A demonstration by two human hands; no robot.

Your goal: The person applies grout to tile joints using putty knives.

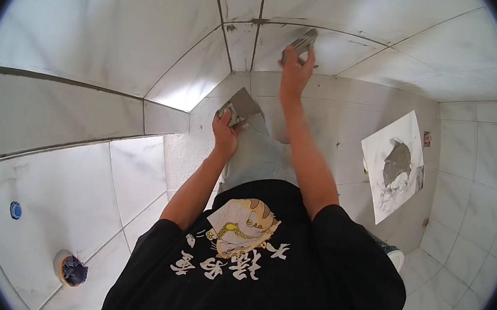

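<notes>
My left hand (225, 133) is closed round the edge of a flat scraper plate (245, 104) that carries smeared grey paste. Up at the tiled wall, my right hand (296, 76) grips a grey-coated putty knife (300, 43), its blade lying against the marbled tile close below a horizontal joint (332, 31). Dark grey paste fills the joints around it, with a thicker blob (258, 21) where they cross. Part of the putty knife's grip is hidden by my fingers.
A white board (384, 195) with a heap of grey paste (398, 163) lies on the floor to the right. Along the left runs a tiled ledge (61, 107). A blue plug (16, 210) and an open pipe end (64, 267) sit in the lower left tiles.
</notes>
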